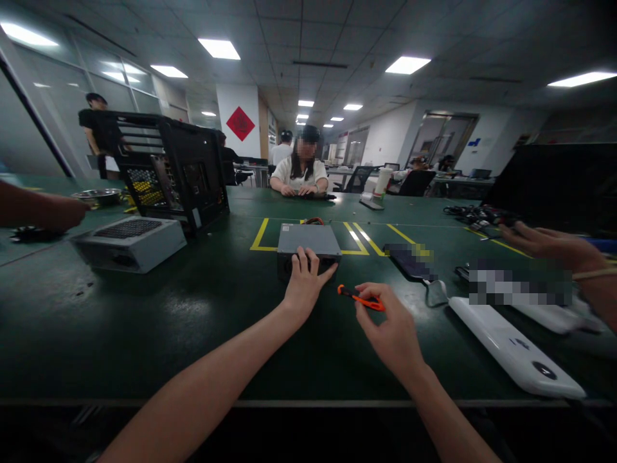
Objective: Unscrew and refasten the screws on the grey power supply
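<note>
A grey box-shaped computer power supply (308,236) sits on the green table in front of me, with coloured wires at its far side. My left hand (303,286) rests against its near face and top edge, fingers apart and thumb stretched toward the right corner. To the right of the box, my right hand (390,328) pinches a slim orange-and-black hand tool (370,301) between thumb and fingers, above the tabletop. One end of the tool points left toward the power supply; its exact kind is too small to make out.
Left stand a second power supply (132,243), an open black computer case (176,173) and a metal bowl (99,195). Right lie a phone (409,260), a white device (515,344) and cables (475,215). Other people's hands reach in from both sides; a person (301,168) sits opposite.
</note>
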Demonstrator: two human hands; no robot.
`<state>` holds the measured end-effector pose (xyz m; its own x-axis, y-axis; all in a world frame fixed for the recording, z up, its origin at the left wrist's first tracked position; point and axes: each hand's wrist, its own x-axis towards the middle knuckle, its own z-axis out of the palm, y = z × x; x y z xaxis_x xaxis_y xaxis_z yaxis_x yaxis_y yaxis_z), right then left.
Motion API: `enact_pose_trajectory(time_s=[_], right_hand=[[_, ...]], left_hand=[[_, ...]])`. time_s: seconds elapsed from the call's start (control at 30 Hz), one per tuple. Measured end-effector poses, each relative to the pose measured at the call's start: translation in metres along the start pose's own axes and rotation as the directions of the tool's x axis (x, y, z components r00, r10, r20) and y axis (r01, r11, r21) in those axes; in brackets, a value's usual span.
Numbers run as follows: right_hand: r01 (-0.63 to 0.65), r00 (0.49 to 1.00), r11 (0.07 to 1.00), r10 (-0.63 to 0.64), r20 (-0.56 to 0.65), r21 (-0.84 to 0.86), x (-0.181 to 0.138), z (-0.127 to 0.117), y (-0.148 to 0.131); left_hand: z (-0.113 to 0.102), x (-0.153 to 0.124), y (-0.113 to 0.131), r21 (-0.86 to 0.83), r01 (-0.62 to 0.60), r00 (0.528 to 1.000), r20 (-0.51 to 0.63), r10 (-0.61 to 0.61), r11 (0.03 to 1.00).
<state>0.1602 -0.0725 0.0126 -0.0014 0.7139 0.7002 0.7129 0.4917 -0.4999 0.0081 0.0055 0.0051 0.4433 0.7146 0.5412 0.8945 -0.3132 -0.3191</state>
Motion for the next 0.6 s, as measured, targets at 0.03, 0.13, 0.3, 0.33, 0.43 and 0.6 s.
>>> enact_pose_trajectory(time_s=[0.03, 0.13, 0.3, 0.33, 0.43, 0.6], right_hand=[[0.033, 0.999, 0.999, -0.033, 0.007, -0.007, -0.0001, 0.0002, -0.0004], [0.089, 0.995, 0.995, -0.092, -0.038, -0.054, -0.0011, -0.0012, -0.0027], [0.150, 0.980, 0.981, -0.165, -0.114, -0.126, -0.0051, -0.0057, -0.0042], [0.160, 0.976, 0.978, -0.177, -0.125, -0.134, -0.0057, -0.0061, -0.0040], [0.170, 0.971, 0.974, -0.191, -0.141, -0.151, -0.0062, -0.0060, -0.0034], [0.142, 0.968, 0.974, -0.174, -0.182, -0.176, -0.0039, -0.0062, -0.0019]], left_hand=[[0.0004, 0.0000, 0.0001, -0.004, 0.003, 1.000, -0.002, -0.003, 1.000], [0.0011, -0.0001, 0.0002, -0.012, 0.004, 1.000, -0.007, -0.004, 1.000], [0.0000, -0.0008, -0.0007, -0.003, -0.008, 1.000, 0.004, 0.008, 1.000], [-0.0002, -0.0009, -0.0010, 0.002, -0.010, 1.000, 0.005, 0.010, 1.000], [0.0000, -0.0012, -0.0017, 0.019, -0.016, 1.000, -0.004, 0.016, 1.000], [0.0007, -0.0027, -0.0041, -0.022, -0.019, 1.000, -0.019, 0.019, 1.000]])
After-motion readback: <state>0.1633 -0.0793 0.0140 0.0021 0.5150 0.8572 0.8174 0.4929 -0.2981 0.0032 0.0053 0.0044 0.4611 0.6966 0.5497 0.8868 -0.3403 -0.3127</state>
